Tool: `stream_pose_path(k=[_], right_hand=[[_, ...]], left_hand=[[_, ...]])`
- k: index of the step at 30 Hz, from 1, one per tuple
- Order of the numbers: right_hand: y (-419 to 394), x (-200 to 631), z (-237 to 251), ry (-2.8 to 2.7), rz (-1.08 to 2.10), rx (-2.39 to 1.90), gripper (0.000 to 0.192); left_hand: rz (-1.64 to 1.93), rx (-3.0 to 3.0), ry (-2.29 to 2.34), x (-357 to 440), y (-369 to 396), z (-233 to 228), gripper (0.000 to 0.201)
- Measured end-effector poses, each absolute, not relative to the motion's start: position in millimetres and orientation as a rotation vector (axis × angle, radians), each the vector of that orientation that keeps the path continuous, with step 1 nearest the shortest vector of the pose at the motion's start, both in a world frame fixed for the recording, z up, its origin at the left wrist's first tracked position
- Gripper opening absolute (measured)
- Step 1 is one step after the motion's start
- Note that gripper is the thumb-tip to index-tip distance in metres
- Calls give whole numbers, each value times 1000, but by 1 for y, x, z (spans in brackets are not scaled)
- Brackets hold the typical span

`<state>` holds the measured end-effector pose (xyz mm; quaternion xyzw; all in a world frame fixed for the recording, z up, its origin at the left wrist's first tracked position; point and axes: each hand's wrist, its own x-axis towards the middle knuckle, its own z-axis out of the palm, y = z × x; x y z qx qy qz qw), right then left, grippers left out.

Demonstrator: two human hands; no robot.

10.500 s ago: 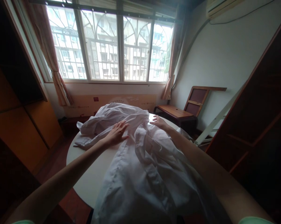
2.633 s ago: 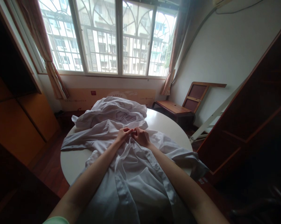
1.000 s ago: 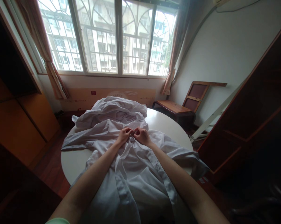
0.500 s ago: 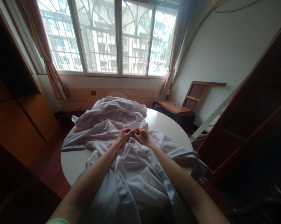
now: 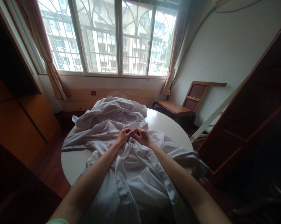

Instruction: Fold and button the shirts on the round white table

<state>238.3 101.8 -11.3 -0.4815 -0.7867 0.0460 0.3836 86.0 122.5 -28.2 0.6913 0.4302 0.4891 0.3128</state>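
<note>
A long white coat [image 5: 140, 180] lies spread over the round table, its sleeves out to the left and right and its two front edges running toward me. At its upper front, my left hand [image 5: 124, 135] and my right hand [image 5: 142, 136] meet with fingertips almost touching. Both hands are closed in a pinch on the coat's cloth. Whether a button or other small part sits between the fingertips is hidden. Beyond my hands, a crumpled heap of white cloth [image 5: 117, 109] rests on the far side of the table.
The white round table [image 5: 170, 124] carries the cloth. Behind it stand a long cardboard box [image 5: 145, 95] and a barred window [image 5: 98, 40]. To the right are a wooden chair [image 5: 175, 106], a pale ladder [image 5: 208, 124] and a dark wood panel [image 5: 245, 118]; an orange-brown cabinet [image 5: 37, 118] stands left.
My fingertips have shifted very slightly at the same spot on the coat. The cloth and the rest stay as they were.
</note>
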Motion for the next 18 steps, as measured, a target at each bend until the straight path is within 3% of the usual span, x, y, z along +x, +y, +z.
stream_pose_path(k=[18], right_hand=[[99,234,-10,-1928,97,-1351,12]], left_hand=[[1296,1818,1168,87,120,-26,29]])
